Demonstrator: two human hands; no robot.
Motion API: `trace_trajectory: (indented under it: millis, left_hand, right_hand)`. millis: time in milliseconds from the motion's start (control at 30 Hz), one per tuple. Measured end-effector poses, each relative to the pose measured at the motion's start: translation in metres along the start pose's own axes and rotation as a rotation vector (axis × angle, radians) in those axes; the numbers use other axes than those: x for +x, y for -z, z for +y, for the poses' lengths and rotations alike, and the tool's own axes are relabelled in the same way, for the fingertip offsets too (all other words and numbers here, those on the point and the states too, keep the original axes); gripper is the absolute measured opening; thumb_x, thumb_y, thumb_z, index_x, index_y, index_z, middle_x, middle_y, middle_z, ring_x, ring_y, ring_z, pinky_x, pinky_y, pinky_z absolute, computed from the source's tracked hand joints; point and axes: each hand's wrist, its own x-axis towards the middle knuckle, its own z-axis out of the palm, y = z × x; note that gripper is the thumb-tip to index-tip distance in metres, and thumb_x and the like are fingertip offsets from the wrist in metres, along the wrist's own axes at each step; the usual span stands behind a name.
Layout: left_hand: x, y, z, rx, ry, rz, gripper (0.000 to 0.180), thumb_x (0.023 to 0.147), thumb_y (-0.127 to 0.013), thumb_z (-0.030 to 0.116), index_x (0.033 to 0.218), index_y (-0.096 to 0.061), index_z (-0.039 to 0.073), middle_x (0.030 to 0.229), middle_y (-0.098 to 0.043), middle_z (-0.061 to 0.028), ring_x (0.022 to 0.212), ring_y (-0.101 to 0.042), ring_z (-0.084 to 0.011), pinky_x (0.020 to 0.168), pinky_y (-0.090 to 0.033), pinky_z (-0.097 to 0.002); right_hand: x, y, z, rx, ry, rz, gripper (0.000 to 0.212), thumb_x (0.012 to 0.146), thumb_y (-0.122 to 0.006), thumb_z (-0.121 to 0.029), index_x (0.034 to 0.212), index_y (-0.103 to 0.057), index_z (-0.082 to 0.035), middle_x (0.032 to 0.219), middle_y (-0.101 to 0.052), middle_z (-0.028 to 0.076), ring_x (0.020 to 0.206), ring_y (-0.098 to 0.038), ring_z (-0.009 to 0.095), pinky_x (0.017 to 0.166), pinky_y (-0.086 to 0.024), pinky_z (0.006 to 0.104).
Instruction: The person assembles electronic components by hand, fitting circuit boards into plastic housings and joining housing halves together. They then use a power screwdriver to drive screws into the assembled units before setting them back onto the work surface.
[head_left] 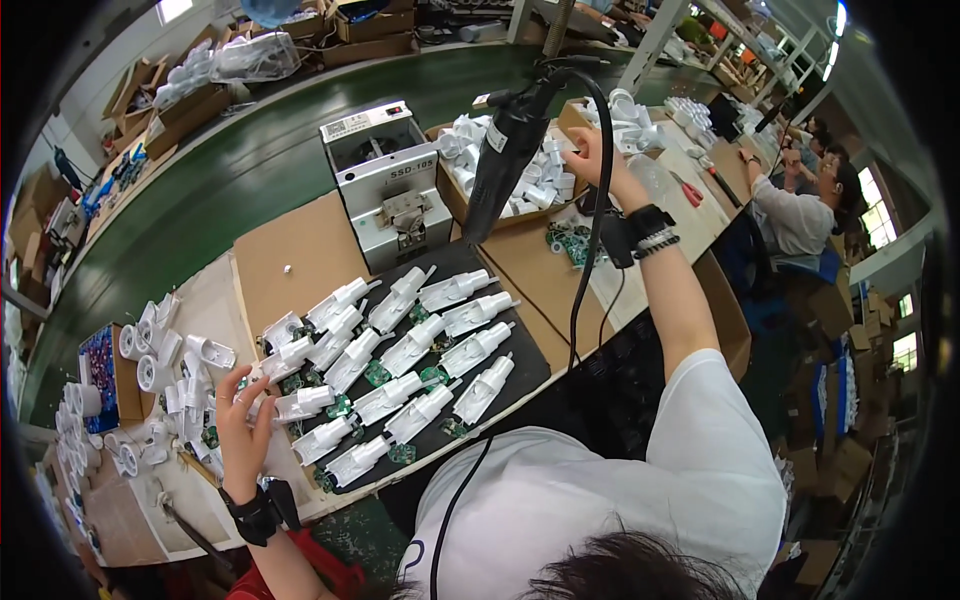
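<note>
Rows of white plastic housings (383, 397) with green circuit boards (403, 453) beside them lie on a black mat (527, 345). By the left end of the rows is my left hand (243, 430), its fingers spread and bent, close to the nearest housing; whether it touches I cannot tell. My right hand (597, 168) is stretched far out over the edge of a cardboard box of white plastic parts (545, 180). Its fingers look apart and nothing shows in them. A black electric screwdriver (500, 155) hangs between my arms, over the table.
Behind the mat stands a grey metal machine (388, 185). White round parts (155, 375) pile up at the left beside a box of small parts (103, 375). Red-handled pliers (691, 193) and more circuit boards (570, 243) lie at right. A green conveyor belt (290, 130) runs behind; co-workers sit far right.
</note>
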Motion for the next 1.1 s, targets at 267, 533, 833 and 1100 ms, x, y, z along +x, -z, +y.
trace_trajectory:
  millis: [267, 533, 833, 1100]
  left_hand:
    - [0.006, 0.002, 0.006, 0.059, 0.039, 0.002, 0.027, 0.083, -0.066, 0.009, 0.11, -0.066, 0.006, 0.119, -0.057, -0.0147, 0.109, -0.055, -0.0318, 0.093, -0.045, -0.0377]
    - [0.03, -0.002, 0.006, 0.172, 0.129, -0.042, 0.024, 0.087, -0.063, 0.014, 0.11, -0.065, 0.007, 0.112, -0.061, -0.0123, 0.106, -0.057, -0.0313, 0.088, -0.048, -0.038]
    - [0.046, -0.035, -0.025, 0.049, -0.034, -0.002, 0.028, 0.086, -0.062, 0.012, 0.113, -0.062, 0.005, 0.115, -0.06, -0.0147, 0.106, -0.058, -0.0321, 0.09, -0.048, -0.0375]
    - [0.069, -0.048, -0.043, -0.126, -0.022, -0.028, 0.035, 0.083, -0.066, 0.013, 0.116, -0.061, 0.001, 0.116, -0.059, -0.0161, 0.106, -0.057, -0.033, 0.091, -0.047, -0.0377]
  right_hand:
    - [0.012, -0.049, 0.034, -0.344, 0.248, 0.192, 0.025, 0.072, -0.067, -0.018, 0.086, -0.06, 0.0, 0.081, -0.058, 0.019, 0.079, -0.058, 0.035, 0.072, -0.046, 0.0448]
    - [-0.024, 0.062, -0.017, 0.668, 0.373, 0.786, 0.018, 0.093, -0.06, -0.016, 0.103, -0.06, -0.002, 0.096, -0.062, 0.006, 0.081, -0.059, 0.016, 0.071, -0.049, 0.0301]
    - [-0.113, 0.036, -0.308, 0.78, 0.659, 0.052, 0.044, 0.069, -0.082, -0.011, 0.107, -0.061, -0.006, 0.108, -0.064, 0.02, 0.096, -0.063, 0.031, 0.084, -0.052, 0.0418]
    - [-0.047, -0.084, -0.361, 0.237, 0.9, -0.507, 0.053, 0.076, -0.068, 0.002, 0.127, -0.053, -0.007, 0.105, -0.062, 0.015, 0.087, -0.062, 0.033, 0.077, -0.051, 0.035]
